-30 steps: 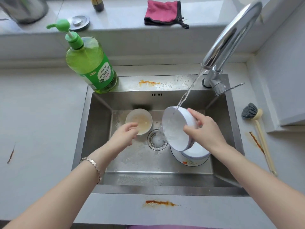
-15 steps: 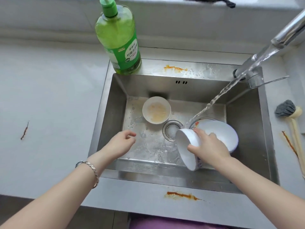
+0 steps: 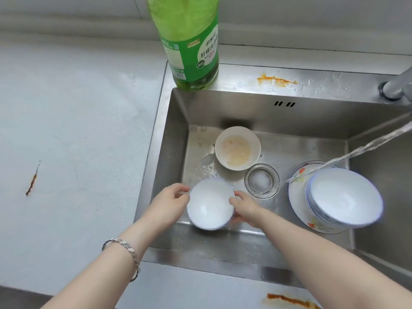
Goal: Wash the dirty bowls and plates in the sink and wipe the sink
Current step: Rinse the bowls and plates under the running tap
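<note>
The left hand (image 3: 170, 204) and right hand (image 3: 247, 208) curl their fingers round opposite rim edges of a small white ceramic bowl (image 3: 209, 205), near-left of the round steel drain (image 3: 262, 181), close to the front wall of the stainless sink (image 3: 312, 117). A soiled cream bowl (image 3: 237, 148) sits beyond the drain; stacked white bowls (image 3: 344, 199) sit to its right.

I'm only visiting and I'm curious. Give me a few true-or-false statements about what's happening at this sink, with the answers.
1. The left hand and the right hand both hold the white bowl. True.
2. The water stream pours into that held bowl. False: it lands on the plate at the right of the sink.
3. The small bowl near the back wall is clean. False: yellowish residue coats its inside.
4. The green detergent bottle stands on the sink's back left rim corner. True.
5. The stacked bowls sit on the plate. True.
</note>
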Available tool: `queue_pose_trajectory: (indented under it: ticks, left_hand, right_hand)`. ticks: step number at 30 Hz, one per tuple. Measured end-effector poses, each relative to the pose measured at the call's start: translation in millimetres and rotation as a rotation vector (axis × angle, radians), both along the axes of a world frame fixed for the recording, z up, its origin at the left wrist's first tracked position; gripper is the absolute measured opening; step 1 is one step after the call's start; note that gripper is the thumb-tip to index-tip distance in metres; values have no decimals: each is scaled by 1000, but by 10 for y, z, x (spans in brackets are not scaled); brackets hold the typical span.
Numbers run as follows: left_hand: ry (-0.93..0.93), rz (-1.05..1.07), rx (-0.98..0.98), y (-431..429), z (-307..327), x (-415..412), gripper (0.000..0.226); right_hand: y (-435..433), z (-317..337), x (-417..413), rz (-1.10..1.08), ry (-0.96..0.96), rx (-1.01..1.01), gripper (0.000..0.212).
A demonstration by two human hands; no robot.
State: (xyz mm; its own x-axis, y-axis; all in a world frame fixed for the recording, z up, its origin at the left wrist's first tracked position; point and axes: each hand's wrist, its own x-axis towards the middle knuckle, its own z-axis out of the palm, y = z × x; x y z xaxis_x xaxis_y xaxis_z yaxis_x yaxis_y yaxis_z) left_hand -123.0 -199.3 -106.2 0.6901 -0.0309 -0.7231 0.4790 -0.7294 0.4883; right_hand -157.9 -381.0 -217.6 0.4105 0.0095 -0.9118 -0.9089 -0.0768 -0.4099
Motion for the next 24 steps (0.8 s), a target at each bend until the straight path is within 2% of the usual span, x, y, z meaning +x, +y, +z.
queue_pose_trajectory:
  ticks: [6,9,12,14,16,20,22,24]
  left_hand:
    - [17,69,-73,94,-137,25,20]
    - [25,54,-84,99,-162,32,19]
    - [26,51,-82,92,-169,45,19]
    - [26,58,-85,89,-173,50,18]
    - [19,60,-85,76,-170,62,18]
    - [40,62,-88,24,-168,60,18]
    - [56,79,-95,-16,-189,57,20]
    - [64,143,-133,-105,-214,68,35]
  right_hand:
    - [14,-201,-8,43,-20,-103,43]
    - [-57,-202,243,-124,-130,-256,56]
    - [-113,-206,556,-527,-111,-131,53]
    - [-143,-191,677,-686,-60,-10,49]
    - [-161,-187,737,-755,-48,35,49]
    - [-180,-202,741,-869,-43,-20,51]
    - [-198,-182,674,-850,-53,-75,47]
    - [-201,-53,574,-775,-47,-70,42]
